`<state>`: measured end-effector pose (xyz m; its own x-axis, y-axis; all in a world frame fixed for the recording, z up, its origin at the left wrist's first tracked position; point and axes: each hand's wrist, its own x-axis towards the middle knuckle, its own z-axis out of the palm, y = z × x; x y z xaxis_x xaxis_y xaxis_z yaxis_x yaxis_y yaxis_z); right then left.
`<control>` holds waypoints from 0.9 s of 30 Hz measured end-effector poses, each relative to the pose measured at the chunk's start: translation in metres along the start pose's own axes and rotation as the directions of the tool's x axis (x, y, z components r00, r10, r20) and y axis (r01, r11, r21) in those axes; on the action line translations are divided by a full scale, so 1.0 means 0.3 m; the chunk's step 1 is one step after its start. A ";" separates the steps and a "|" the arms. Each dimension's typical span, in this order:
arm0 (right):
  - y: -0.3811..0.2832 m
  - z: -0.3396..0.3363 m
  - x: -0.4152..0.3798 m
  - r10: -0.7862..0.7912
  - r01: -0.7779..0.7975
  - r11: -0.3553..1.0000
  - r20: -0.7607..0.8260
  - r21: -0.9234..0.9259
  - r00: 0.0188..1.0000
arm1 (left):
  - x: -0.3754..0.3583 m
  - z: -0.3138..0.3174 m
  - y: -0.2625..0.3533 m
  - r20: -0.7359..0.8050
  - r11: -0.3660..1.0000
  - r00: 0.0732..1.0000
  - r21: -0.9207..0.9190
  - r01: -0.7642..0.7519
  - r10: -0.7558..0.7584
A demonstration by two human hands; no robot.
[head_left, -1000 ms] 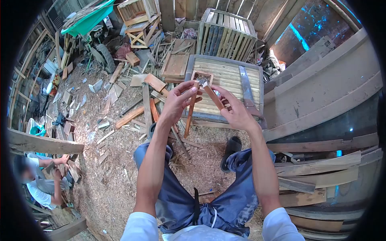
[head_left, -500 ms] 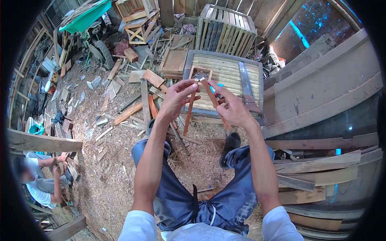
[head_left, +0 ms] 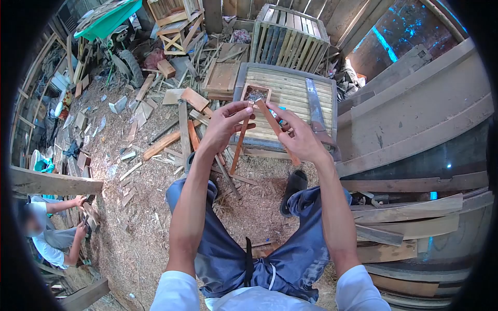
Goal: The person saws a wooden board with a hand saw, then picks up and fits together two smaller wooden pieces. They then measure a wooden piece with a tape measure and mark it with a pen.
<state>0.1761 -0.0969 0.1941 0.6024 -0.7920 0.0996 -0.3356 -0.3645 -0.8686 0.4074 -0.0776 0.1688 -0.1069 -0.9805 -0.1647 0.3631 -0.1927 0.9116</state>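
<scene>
My left hand (head_left: 226,127) grips a narrow wooden strip (head_left: 239,147) near its top end, thumb and fingers pinched on it, and the strip hangs down and slightly left. A second wooden strip (head_left: 271,120) is in my right hand (head_left: 301,136), slanting down to the right, with the index finger stretched along its upper part. The upper ends of the two strips come close together between my fingertips. Just beyond them, a small wooden box (head_left: 269,95) holding small dark bits sits on a slatted wooden surface (head_left: 295,88) with a dark frame.
A flat metal bar (head_left: 314,106) lies across the slats. Behind stands a slatted crate (head_left: 290,39). Wood offcuts (head_left: 161,147) litter the sawdust floor on the left, where a person (head_left: 54,228) sits handling wood. Boards (head_left: 410,210) are stacked at right.
The view has shifted slightly. Both hands keep their hold, and the strips stay in nearly the same pose. The person at left has moved their hands on the wood.
</scene>
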 end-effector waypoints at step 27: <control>-0.024 -0.019 -0.004 0.087 -0.094 0.994 -0.128 -0.047 0.988 | -0.003 -0.002 0.021 -0.110 0.957 0.991 0.288 -0.044 0.079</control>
<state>0.1735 -0.0962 0.2030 0.4729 -0.8770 0.0851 -0.4246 -0.3114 -0.8501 0.4103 -0.0780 0.1746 0.0245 -0.9908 -0.1328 0.0852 -0.1302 0.9878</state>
